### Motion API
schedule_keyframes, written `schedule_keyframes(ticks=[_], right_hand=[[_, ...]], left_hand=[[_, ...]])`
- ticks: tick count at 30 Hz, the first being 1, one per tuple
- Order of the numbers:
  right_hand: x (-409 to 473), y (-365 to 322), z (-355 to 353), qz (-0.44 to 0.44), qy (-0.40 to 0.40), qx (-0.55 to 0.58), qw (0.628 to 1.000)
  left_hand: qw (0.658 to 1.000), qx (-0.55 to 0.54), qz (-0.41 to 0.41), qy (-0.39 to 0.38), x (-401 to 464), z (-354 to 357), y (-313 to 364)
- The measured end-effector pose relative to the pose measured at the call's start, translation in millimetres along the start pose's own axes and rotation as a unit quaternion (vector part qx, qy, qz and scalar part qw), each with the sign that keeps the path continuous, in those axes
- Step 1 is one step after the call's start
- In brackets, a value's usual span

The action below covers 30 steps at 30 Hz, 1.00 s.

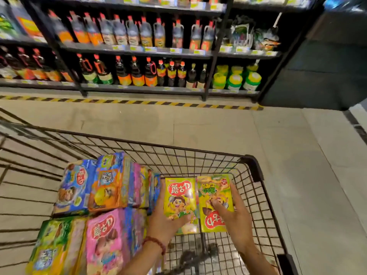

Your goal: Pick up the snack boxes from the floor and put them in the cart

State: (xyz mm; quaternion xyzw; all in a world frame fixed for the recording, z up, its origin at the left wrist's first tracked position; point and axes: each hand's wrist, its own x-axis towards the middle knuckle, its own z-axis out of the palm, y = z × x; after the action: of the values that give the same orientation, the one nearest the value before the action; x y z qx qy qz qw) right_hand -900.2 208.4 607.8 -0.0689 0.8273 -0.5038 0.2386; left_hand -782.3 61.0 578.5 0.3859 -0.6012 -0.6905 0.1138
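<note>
In the cart's (250, 167) left half we see boxes already stacked: a blue box (72, 187) & orange box (109, 185) toward the far side, a green box (53, 245) & pink box (108, 239) at the near left corner. Mid-cart, our left hand (164, 221), bead bracelet (155, 244) on the wrist, grips a yellow snack box (179, 193) from below w/ fingers curled round its near edge. Touching it on the right, a second yellow box (215, 195), upside down, is gripped by our right hand (237, 217), thumb on its face, near the cart's right wall. Both are held above the wire bottom. Beyond the cart, shelves of bottles (139, 34).
</note>
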Motion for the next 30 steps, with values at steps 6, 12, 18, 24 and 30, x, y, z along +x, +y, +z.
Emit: schedule_keyframes(ticks=[6, 12, 18, 24, 30], right_hand=[[65.6, 57.8, 32.0, 0.013, -0.019, -0.066, 0.998], [107.0, 103.1, 57.7, 0.028, -0.038, -0.078, 0.996], [123.0, 138.8, 69.7, 0.037, -0.077, -0.118, 0.989], [128.8, 138.9, 69.8, 0.036, -0.058, -0.219, 0.973], [128.4, 138.4, 74.0, 0.013, -0.017, -0.266, 0.964]], left_hand=[[0.998, 0.024, -0.048, 0.041, 62.6, 16.5, -58.8], [0.993, 0.066, -0.061, 0.071, 99.2, 23.8, -96.0], [0.993, 0.053, -0.075, 0.071, 113.8, 34.6, -126.3], [0.986, 0.052, -0.117, 0.103, 111.5, 36.0, -135.9], [0.957, 0.242, -0.116, 0.113, 109.8, 42.7, -128.1]])
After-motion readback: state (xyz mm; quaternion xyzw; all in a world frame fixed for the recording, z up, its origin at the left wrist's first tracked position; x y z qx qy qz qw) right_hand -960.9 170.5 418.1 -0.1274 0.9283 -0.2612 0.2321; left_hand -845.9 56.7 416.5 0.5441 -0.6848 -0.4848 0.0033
